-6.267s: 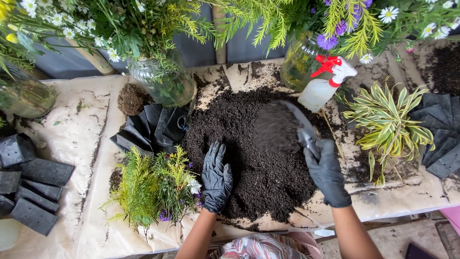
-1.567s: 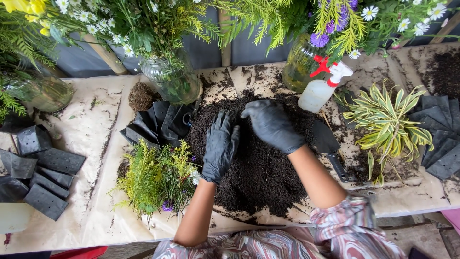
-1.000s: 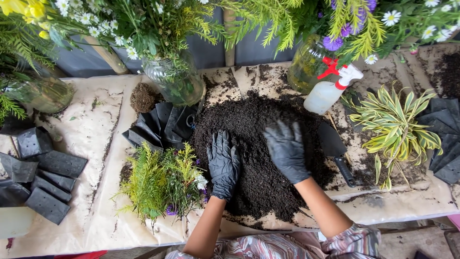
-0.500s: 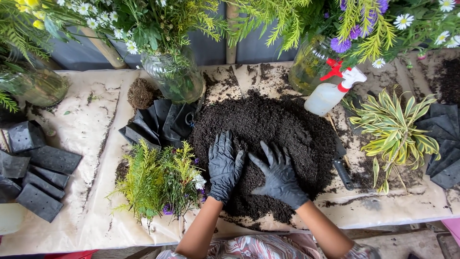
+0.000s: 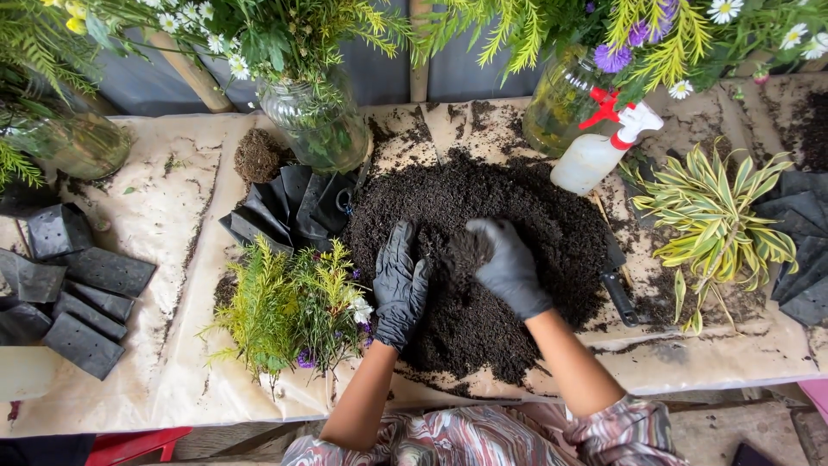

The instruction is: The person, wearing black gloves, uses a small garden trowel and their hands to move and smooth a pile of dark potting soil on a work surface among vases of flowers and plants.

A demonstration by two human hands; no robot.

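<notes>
Dark soil (image 5: 483,259) cupped in right hand (image 5: 509,266), left hand (image 5: 399,283) beside

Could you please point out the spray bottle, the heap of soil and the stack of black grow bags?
spray bottle (image 5: 593,160), head view, on its white body.
heap of soil (image 5: 483,194), head view, upper middle.
black grow bags (image 5: 293,207), head view, on the folded stack.

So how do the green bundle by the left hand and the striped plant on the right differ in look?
The green bundle has fine, feathery fronds with small purple and white flowers; the striped plant has broad, strap-like leaves striped yellow and green, with no flowers. The bundle lies beside the left hand, at the soil pile's edge; the striped plant lies beyond the right hand, further from it. Both lie on the paper-covered table.
</notes>
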